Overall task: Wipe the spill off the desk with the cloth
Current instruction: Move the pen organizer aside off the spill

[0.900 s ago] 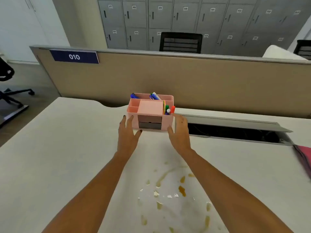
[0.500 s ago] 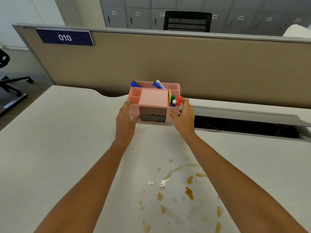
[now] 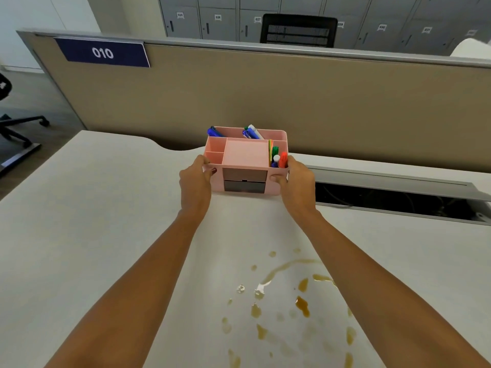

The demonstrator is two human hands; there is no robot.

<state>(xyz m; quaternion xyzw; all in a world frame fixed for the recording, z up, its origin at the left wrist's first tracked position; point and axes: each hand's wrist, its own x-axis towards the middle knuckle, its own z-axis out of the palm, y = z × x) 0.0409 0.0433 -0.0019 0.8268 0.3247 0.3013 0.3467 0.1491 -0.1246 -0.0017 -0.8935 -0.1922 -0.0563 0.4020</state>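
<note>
Both forearms are bare from the lower frame edge up to the hands, with no sleeve showing, and the left hand (image 3: 195, 183) carries dark red polish on its thumbnail, while the right hand (image 3: 297, 185) shows plain fingers.

Organizer (image 3: 245, 160) close before partition (image 3: 292, 102)

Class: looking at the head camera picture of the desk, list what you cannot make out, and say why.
- Cloth: nowhere in view.
- Spill: cut off by the bottom edge.
- Organizer sides: covered by left hand and right hand.
- Drawer contents: drawers closed.
- Cable tray interior: too dark.
</note>
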